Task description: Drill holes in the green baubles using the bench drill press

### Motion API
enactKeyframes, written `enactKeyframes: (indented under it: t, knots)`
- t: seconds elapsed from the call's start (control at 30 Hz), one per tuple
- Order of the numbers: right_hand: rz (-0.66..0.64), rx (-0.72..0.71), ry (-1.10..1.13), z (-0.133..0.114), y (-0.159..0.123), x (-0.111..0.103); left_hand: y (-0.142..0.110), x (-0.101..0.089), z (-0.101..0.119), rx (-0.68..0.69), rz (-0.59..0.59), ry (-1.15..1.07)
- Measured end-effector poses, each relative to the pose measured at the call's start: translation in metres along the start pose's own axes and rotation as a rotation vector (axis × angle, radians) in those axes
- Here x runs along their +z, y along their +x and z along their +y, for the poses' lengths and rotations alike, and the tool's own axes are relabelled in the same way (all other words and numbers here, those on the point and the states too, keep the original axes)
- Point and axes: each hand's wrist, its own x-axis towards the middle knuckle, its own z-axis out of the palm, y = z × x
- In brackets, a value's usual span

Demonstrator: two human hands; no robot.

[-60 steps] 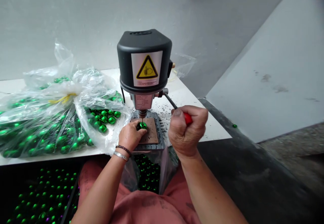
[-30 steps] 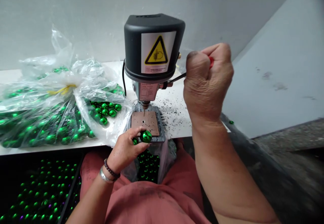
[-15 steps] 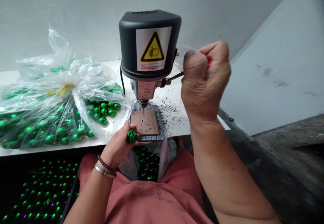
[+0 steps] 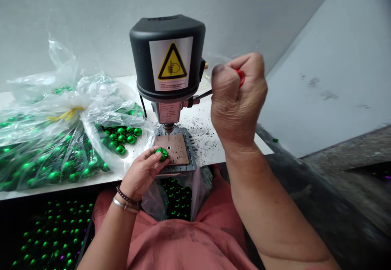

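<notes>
Between the fingers of my left hand [image 4: 143,172] is a shiny green ball [image 4: 161,154], held over the near left part of a brown board [image 4: 179,150] with a small hole. The board lies on the base of a black drill press [image 4: 168,58], whose thin bit [image 4: 169,136] points down above the hole. My right hand [image 4: 240,101] is closed in a fist around the red-ended feed lever [image 4: 204,95] at the machine's right side. Most of the lever's grip is hidden by the fingers.
To the left, a clear plastic bag [image 4: 88,117] tied with yellow holds many green balls, some showing at its opening [image 4: 122,135]. Dark shavings [image 4: 200,139] litter the white table. Below are a dark tray of green balls [image 4: 51,233] and an open bag of them [image 4: 175,198].
My left hand has raised the green ball from the base's front edge to over the board. My right hand stays on the lever. The view has shifted slightly.
</notes>
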Motion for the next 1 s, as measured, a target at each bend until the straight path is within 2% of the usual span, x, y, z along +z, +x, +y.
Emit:
enactKeyframes:
  t: [0.13, 0.33, 0.47, 0.63, 0.8, 1.0]
  knots:
    - [-0.044, 0.020, -0.021, -0.001, 0.010, 0.001, 0.016, 0.000, 0.001, 0.230, 0.075, 0.359]
    - [-0.175, 0.129, -0.110, 0.003, 0.042, 0.011, 0.034, 0.003, 0.006, 0.201, 0.009, 0.543]
    - [-0.204, 0.150, -0.125, 0.009, 0.054, 0.019, 0.040, 0.001, 0.009, 0.198, -0.010, 0.746]
    - [-0.190, 0.163, -0.145, 0.014, 0.057, 0.024, 0.046, -0.002, 0.010, 0.307, 0.019, 0.992]
    - [-0.195, 0.154, -0.084, 0.016, 0.056, 0.023, 0.045, 0.005, 0.010, 0.326, 0.073, 1.248]
    - [-0.195, 0.148, -0.085, 0.016, 0.056, 0.024, 0.052, 0.011, 0.007, 0.489, 0.059, 1.329]
